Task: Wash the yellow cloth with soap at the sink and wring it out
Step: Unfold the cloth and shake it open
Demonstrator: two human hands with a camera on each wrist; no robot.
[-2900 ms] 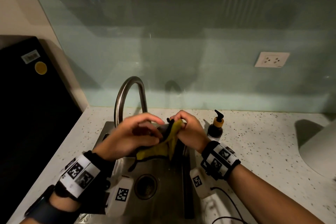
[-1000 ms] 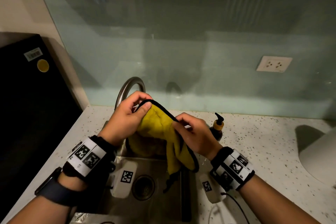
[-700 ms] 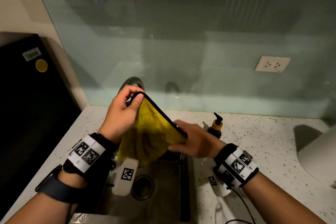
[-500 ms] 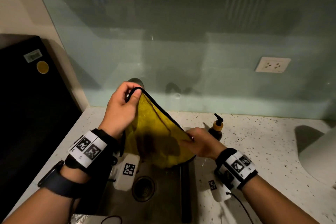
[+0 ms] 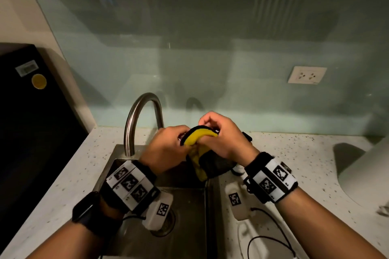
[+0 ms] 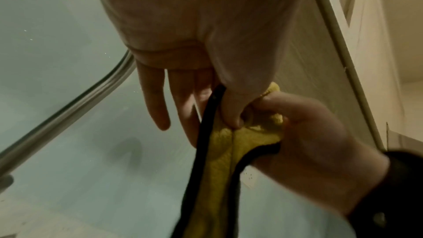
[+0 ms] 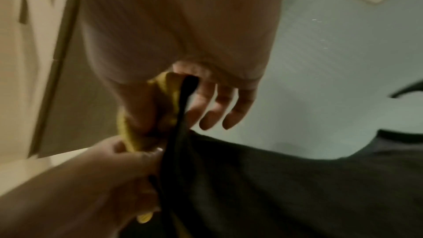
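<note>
Now the yellow cloth (image 5: 199, 145), spread wide half a second ago, is bunched into a narrow fold above the back of the sink (image 5: 189, 206), its tail hanging into the basin. The left hand (image 5: 166, 151) and right hand (image 5: 223, 139) have closed together, each pinching the cloth's black-edged top between thumb and fingers, beside the faucet (image 5: 139, 115).

Yellow cloth (image 5: 199, 136) edged in black; white countertop (image 5: 294, 153) speckled dark; steel-grey faucet (image 5: 134, 118).
</note>
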